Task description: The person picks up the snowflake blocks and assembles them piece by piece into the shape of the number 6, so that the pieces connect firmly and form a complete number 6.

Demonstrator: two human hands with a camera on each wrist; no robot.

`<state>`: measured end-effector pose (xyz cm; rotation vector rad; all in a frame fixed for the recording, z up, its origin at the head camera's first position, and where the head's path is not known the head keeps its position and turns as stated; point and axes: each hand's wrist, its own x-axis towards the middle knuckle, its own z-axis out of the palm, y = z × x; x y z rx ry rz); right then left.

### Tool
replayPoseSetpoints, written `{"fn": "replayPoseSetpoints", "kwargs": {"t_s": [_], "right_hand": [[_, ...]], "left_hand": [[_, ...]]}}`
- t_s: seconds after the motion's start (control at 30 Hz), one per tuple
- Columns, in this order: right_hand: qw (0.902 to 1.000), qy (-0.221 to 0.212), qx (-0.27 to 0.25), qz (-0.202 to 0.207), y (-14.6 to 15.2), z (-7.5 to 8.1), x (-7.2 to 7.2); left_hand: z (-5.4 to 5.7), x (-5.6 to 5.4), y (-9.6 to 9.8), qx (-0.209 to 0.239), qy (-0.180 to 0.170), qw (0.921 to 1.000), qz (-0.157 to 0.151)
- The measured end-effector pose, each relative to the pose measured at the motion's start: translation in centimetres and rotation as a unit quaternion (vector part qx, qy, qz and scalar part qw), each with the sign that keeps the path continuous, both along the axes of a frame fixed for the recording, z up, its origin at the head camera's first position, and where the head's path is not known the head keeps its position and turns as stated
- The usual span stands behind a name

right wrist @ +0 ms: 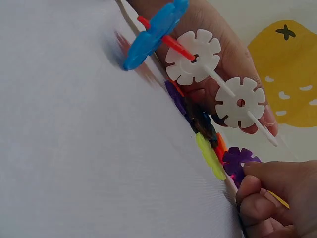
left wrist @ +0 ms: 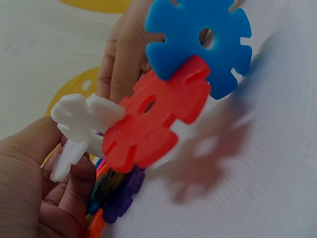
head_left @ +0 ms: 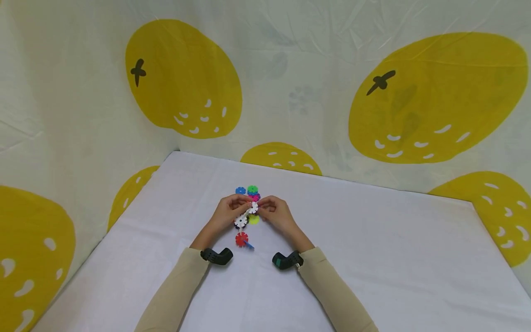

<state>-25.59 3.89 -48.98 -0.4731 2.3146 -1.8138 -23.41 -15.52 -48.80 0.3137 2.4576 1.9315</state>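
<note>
My left hand [head_left: 229, 210] holds a chain of slotted snowflake discs by its white discs [right wrist: 241, 102]. From there the chain runs toward me through a red disc [left wrist: 153, 116] to a blue disc [left wrist: 203, 42] at its end. White discs stand crosswise, pushed into one another's slots. Between thumb and fingers, my right hand [head_left: 279, 213] pinches a purple disc [right wrist: 235, 161] close to the chain's far white end. Whether the purple disc touches that end cannot be told.
Loose discs lie on the white-covered table [head_left: 373, 258] beneath and beyond the hands: a yellow disc [right wrist: 210, 156], a green disc [head_left: 252, 189], a blue one [head_left: 240, 190] and a pink one [head_left: 254, 197]. A fruit-patterned curtain [head_left: 298, 92] rises behind the table's far edge.
</note>
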Motion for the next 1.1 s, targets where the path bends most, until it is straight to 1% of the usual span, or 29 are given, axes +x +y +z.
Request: {"fn": "replayPoseSetpoints", "kwargs": {"t_s": [0.1,0.2,0.47,0.5,0.53,0.7,0.73,0.9,1.0,1.1], "right_hand": [[0.9991,-0.035,-0.025,-0.007,0.2,0.1,-0.1],[0.9975,-0.059,-0.039,-0.008,0.4,0.1,-0.3],[0.9934,-0.088,-0.074,0.002,1.0,0.3,-0.6],[0.9929,-0.092,-0.075,0.003,1.1,0.8,-0.4],[0.9924,-0.096,-0.077,0.004,1.2,0.8,-0.4],[0.9922,-0.097,-0.078,0.010,1.4,1.2,-0.2],[0.9923,-0.094,-0.080,0.008,1.4,0.8,-0.4],[0.9928,-0.084,-0.085,0.005,1.6,0.6,-0.5],[0.9935,-0.079,-0.082,0.009,1.6,0.4,-0.6],[0.9944,-0.075,-0.074,0.006,1.6,0.2,-0.6]], "left_hand": [[0.0,0.0,0.0,0.002,0.005,1.0000,0.002],[0.0,0.0,0.0,0.002,0.001,0.9999,0.010],[0.1,0.0,0.0,-0.005,-0.014,0.9994,0.031],[0.5,0.2,0.0,-0.005,-0.016,0.9994,0.031],[0.5,0.2,0.0,-0.005,-0.016,0.9994,0.030],[0.6,0.2,0.1,-0.005,-0.017,0.9993,0.032],[0.2,-0.1,0.0,-0.005,-0.016,0.9993,0.034],[0.2,-0.1,0.0,-0.009,-0.012,0.9991,0.040],[0.2,0.0,0.0,-0.015,-0.010,0.9991,0.038],[0.2,0.0,0.0,-0.017,-0.017,0.9991,0.034]]}}
